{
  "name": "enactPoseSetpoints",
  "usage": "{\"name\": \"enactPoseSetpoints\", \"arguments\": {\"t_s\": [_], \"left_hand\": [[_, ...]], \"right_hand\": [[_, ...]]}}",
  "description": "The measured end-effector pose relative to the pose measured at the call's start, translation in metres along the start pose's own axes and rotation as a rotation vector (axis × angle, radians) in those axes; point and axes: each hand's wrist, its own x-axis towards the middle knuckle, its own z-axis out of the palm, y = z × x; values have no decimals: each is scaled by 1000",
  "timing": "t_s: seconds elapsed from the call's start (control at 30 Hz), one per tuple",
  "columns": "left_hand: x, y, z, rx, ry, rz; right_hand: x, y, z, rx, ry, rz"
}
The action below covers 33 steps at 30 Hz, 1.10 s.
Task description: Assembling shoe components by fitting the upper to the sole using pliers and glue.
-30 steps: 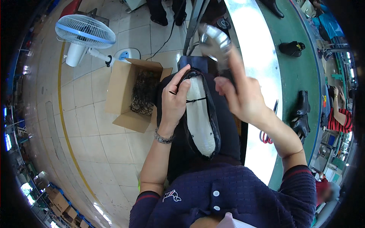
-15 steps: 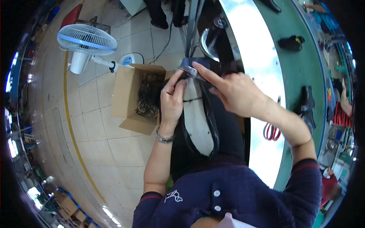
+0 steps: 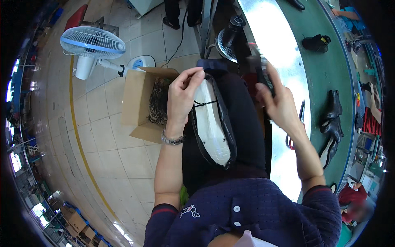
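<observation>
Count in view: one unfinished shoe upper (image 3: 212, 121) with white sole, one dark tool (image 3: 263, 74), two hands (left (image 3: 183, 96), right (image 3: 279, 103)), one cardboard box (image 3: 138, 103), one floor fan (image 3: 92, 43), one pair of red-handled scissors (image 3: 294, 131), three black shoes on the green table (image 3: 329, 66).

The shoe (image 3: 214, 123) on the lap showed a white sole edged in black, with a thin black cord across it. The left hand (image 3: 183, 96) wore a silver watch (image 3: 172, 140). The sweater (image 3: 255, 210) was navy with white buttons and red cuff stripes. To the left, a brown box (image 3: 138, 105) held dark netting, and the fan (image 3: 92, 43) was white and blue. The belt (image 3: 329, 66) at right was green, carrying black boots (image 3: 333, 117).
</observation>
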Motion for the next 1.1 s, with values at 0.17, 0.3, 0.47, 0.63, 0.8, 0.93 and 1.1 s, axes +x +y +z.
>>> {"name": "enactPoseSetpoints", "arguments": {"t_s": [0.17, 0.3, 0.47, 0.63, 0.8, 0.93, 1.1], "left_hand": [[5, -1, 1, -8, 19, 76], [-4, -2, 0, -61, -4, 66], [-45, -14, -9, -379, -37, 147], [-75, -13, 2, -219, 81, 158], [-69, -29, 1, 501, 345, 476], [-69, -24, 17, 512, 496, 525], [-68, -29, 20, 573, 525, 571]], "right_hand": [[0, 97, -2, -358, 153, 365], [-50, 149, 0, -354, 274, 180], [-152, 186, -21, -425, 565, 442], [-175, 185, -29, -300, 238, 686], [-156, 135, -42, 876, 281, 740], [-134, 50, -37, 998, -184, 532], [-114, 2, -8, 1241, -808, 584]]}}
